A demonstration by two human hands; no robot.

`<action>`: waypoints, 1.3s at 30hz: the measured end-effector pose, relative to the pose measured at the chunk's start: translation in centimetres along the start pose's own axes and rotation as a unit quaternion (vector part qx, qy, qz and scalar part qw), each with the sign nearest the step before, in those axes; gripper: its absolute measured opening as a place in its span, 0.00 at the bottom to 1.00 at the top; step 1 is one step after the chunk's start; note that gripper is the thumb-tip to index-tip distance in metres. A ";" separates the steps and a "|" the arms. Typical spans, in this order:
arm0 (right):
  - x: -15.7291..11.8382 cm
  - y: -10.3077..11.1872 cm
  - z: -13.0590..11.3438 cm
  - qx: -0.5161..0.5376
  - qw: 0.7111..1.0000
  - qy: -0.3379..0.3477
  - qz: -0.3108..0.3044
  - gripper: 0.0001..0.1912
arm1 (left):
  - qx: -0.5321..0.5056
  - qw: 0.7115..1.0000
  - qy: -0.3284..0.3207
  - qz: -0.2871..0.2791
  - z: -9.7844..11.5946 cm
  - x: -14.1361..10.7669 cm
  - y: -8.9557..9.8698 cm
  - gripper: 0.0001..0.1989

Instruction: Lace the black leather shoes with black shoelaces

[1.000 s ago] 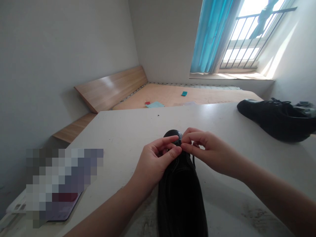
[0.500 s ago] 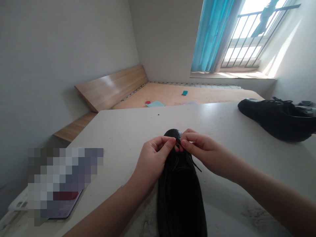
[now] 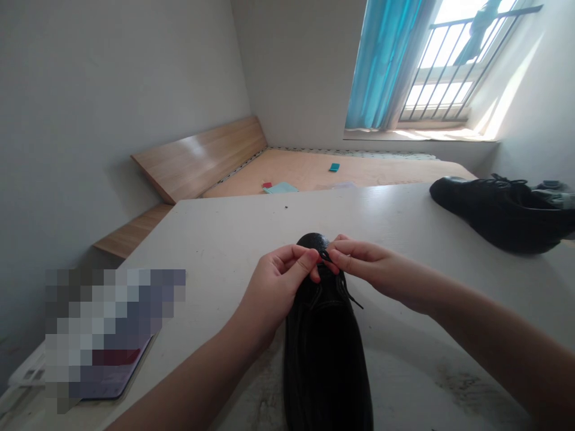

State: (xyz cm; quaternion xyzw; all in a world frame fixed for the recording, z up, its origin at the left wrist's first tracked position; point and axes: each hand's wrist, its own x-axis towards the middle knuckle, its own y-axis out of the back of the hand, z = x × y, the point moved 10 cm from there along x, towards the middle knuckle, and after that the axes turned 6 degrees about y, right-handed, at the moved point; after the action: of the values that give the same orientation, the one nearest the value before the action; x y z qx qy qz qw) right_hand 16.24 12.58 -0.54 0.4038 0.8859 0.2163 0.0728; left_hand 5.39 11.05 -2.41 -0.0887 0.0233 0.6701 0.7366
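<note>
A black shoe [image 3: 327,359] lies on the white table [image 3: 215,239], its toe pointing away from me. Over its front, my left hand [image 3: 285,275] pinches a dark shoelace [image 3: 324,256] between thumb and index finger. From the right, my right hand [image 3: 359,258] grips the same lace, its fingertips almost touching the left ones. One lace end hangs loose on the shoe's right side. The exact loop between the fingers is small and partly hidden.
A second black shoe [image 3: 498,209], laced, stands at the table's right. At the left edge lies a phone-like device [image 3: 108,383], mostly pixelated. Beyond the table is a bed [image 3: 305,164] with small teal and red items, a curtain [image 3: 381,66] and a barred window.
The whole view has shifted slightly. Both hands stay at the lace, with small finger movements; the lace between the fingertips now shows as a small loop.
</note>
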 end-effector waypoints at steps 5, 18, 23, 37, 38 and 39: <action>0.2 0.6 -0.8 -0.020 0.998 0.051 0.036 0.22 | 0.017 0.999 -0.009 0.036 0.1 0.2 0.4 0.18; -1.1 1.2 -4.0 -0.252 0.942 0.137 0.176 0.13 | 0.083 0.996 -0.039 0.023 0.6 -0.9 -0.3 0.14; -1.6 1.6 -4.4 -0.283 0.920 0.172 0.210 0.13 | 0.114 0.990 -0.078 -0.007 1.2 -1.1 -0.9 0.15; -2.8 0.2 -7.3 -0.356 0.860 0.314 0.188 0.04 | 0.046 0.996 -0.053 -0.048 1.1 -0.5 -0.7 0.16; -2.9 0.1 -7.5 -0.363 0.854 0.326 0.183 0.04 | 0.044 0.997 -0.052 -0.045 1.0 -0.5 -0.6 0.15; -3.0 0.1 -7.6 -0.368 0.850 0.333 0.176 0.04 | 0.042 0.997 -0.051 -0.043 1.0 -0.4 -0.5 0.14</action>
State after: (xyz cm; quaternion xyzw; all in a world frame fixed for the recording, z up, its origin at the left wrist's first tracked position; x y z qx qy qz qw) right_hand 15.99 7.95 6.23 0.4004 0.6266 0.6573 -0.1223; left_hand 5.79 10.75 -1.32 -0.0246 0.0100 0.6402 0.7678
